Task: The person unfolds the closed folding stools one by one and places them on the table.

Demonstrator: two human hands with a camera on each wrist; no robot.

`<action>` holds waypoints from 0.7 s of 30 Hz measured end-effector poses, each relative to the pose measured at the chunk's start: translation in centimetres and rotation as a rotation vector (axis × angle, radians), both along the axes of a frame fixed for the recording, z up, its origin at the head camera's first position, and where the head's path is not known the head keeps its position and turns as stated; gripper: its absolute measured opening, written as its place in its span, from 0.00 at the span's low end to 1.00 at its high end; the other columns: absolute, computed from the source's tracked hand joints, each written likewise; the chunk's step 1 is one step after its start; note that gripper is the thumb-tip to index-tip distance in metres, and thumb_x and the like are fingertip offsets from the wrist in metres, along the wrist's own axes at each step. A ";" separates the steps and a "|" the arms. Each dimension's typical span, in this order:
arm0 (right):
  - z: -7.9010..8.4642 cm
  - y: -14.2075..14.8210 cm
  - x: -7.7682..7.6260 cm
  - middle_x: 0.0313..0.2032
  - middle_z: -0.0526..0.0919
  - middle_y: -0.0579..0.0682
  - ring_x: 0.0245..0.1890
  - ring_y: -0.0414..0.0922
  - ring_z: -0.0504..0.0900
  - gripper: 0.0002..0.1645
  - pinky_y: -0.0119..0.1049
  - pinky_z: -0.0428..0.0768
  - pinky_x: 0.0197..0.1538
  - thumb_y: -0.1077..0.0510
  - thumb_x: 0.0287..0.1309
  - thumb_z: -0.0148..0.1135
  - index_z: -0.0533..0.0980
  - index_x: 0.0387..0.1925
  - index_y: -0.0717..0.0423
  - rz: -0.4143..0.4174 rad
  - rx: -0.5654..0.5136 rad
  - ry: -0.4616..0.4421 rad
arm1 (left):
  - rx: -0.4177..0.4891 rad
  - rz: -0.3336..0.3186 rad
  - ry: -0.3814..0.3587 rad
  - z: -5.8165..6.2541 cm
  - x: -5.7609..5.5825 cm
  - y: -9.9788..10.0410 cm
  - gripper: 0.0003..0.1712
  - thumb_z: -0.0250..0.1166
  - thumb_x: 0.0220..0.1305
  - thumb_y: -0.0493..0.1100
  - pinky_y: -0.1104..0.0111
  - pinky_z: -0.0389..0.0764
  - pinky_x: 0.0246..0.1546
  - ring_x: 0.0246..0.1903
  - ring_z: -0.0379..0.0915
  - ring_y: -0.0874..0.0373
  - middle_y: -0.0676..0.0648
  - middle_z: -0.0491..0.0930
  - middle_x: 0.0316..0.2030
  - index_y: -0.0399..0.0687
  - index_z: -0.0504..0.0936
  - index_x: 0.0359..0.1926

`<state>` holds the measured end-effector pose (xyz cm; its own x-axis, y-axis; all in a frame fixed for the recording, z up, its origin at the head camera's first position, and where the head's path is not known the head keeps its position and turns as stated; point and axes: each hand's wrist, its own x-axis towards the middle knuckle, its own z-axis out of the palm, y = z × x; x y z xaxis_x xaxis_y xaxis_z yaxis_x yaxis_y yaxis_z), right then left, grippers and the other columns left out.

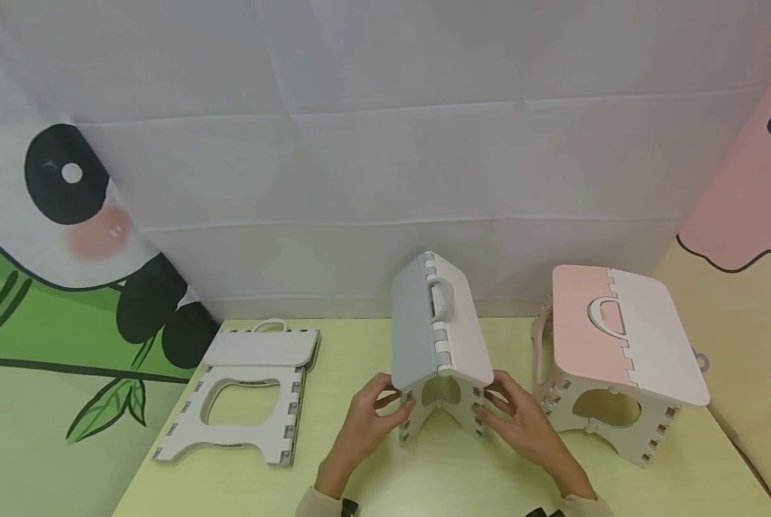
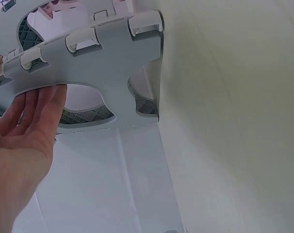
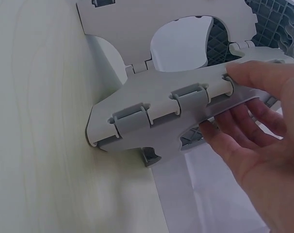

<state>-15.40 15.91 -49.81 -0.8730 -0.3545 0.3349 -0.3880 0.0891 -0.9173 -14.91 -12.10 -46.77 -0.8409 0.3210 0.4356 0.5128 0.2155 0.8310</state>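
Note:
A grey and white folding step stool (image 1: 464,316) stands half unfolded on the table, its two top panels sloping down from a raised middle hinge like a roof. My left hand (image 1: 374,416) grips its left side leg, the thumb at the front edge. In the left wrist view the fingers (image 2: 46,109) of that hand reach into the leg's cut-out. On the other side my right hand (image 1: 517,420) holds the right leg near the hinge joints. The right wrist view shows the thumb (image 3: 256,75) over the joint and the other fingers under it.
To the right a pink and white folding stool (image 1: 589,323) stands fully unfolded. A white folding stool (image 1: 263,348) lies folded flat at the left. Behind the table (image 1: 353,495) hangs a pale cloth (image 1: 385,172), and printed cartoon panels flank both sides.

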 end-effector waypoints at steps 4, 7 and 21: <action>0.0 0.1 -0.1 0.59 0.68 0.52 0.61 0.44 0.70 0.32 0.36 0.72 0.59 0.63 0.58 0.64 0.63 0.62 0.50 0.007 0.000 0.004 | 0.000 -0.005 -0.014 0.5 0.1 -0.1 0.19 0.65 0.61 0.34 0.58 0.80 0.46 0.49 0.75 0.50 0.49 0.76 0.47 0.48 0.74 0.52; 0.1 0.2 -0.1 0.60 0.68 0.53 0.61 0.46 0.70 0.32 0.35 0.72 0.58 0.63 0.59 0.63 0.63 0.63 0.50 0.007 -0.001 -0.006 | -0.001 -0.008 -0.002 0.4 0.1 -0.2 0.19 0.65 0.61 0.34 0.58 0.80 0.46 0.49 0.75 0.51 0.48 0.75 0.47 0.47 0.74 0.52; 0.1 0.2 0.1 0.59 0.70 0.51 0.60 0.54 0.70 0.31 0.38 0.74 0.57 0.61 0.57 0.65 0.65 0.61 0.48 -0.040 0.013 -0.063 | 0.004 -0.020 0.016 0.2 -0.2 -0.4 0.20 0.64 0.61 0.33 0.59 0.80 0.47 0.48 0.74 0.49 0.47 0.75 0.47 0.46 0.73 0.53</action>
